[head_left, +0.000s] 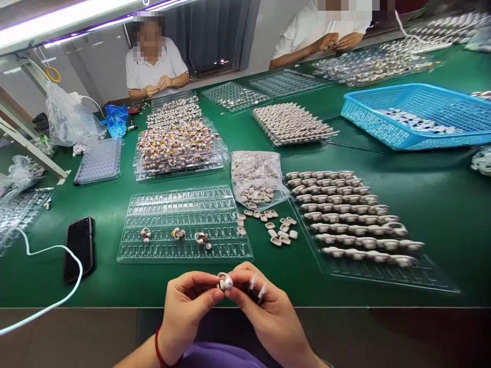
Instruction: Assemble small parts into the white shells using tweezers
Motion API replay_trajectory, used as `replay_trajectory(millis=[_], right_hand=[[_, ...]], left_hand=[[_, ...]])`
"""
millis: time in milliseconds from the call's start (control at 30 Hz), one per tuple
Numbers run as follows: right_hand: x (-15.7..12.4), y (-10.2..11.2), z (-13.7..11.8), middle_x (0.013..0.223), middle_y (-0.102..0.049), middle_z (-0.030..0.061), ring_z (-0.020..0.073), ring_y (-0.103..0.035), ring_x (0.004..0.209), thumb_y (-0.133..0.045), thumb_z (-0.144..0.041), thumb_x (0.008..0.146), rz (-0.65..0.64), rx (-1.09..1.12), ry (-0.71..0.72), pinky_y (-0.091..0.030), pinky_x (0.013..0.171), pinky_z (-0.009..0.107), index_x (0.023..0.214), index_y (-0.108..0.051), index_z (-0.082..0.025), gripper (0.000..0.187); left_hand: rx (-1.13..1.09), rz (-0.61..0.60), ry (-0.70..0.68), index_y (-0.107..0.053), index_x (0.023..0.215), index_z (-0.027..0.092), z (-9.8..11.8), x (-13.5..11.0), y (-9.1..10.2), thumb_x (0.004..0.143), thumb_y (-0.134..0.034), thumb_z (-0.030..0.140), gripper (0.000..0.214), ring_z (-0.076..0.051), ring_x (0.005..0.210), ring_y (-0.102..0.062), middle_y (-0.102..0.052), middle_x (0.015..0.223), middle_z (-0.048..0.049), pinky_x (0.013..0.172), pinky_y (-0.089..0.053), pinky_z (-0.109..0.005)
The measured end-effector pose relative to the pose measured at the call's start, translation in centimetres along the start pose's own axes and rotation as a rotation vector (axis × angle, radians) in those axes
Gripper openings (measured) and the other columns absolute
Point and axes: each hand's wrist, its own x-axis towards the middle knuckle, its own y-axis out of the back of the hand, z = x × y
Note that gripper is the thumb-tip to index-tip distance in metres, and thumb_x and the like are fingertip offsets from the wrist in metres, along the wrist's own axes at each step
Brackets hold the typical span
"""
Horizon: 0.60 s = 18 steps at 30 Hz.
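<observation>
A small, shiny white rounded shell (225, 281) with a ring-like opening is held just in front of the table's near edge. My left hand (192, 301) pinches its left side between thumb and index finger. On the other side, the thumb and index finger of my right hand (264, 301) grip it too. Two narrow pale tips (258, 287) stick out between my right fingers; what they belong to is hidden. Beyond my hands lies a clear tray (184, 204) with three ring-shaped parts with coloured bits in one row.
Loose beige caps (284, 229) lie beside a plastic bag (256, 166) of them. To the right sits a tray of rounded shells (356, 220); left, a phone (79, 249) and white cable (57, 248). Farther back are a filled tray stack (176, 145), blue basket (422, 140) and two co-workers.
</observation>
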Motion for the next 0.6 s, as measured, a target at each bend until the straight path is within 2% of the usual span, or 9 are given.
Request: replay_trajectory(millis=[333,600], right_hand=[[-0.03,-0.07,0.22,0.071,-0.056,0.0001,0.0142,-0.055,0.065,-0.074,-0.039,0.082,-0.012,0.121,-0.081,-0.046,0.060,0.022,0.078,-0.074,-0.025,0.014],[-0.34,-0.37,0.35,0.072,-0.055,0.0002,0.0138,-0.054,0.066,-0.072,-0.040,0.083,-0.007,0.172,-0.095,-0.045,0.061,0.022,0.078,-0.072,-0.023,0.018]], left_hand=[[0.077,-0.033,-0.081,-0.080,0.078,0.022,0.09,-0.11,0.10,0.067,-0.085,0.020,0.012,-0.011,0.070,-0.070,-0.078,0.076,-0.0019,0.067,-0.055,-0.015],[0.268,-0.034,-0.258,-0.080,0.081,0.022,0.21,-0.37,0.28,0.072,-0.080,0.015,0.011,-0.014,0.071,-0.069,-0.075,0.077,-0.0033,0.066,-0.056,-0.018]])
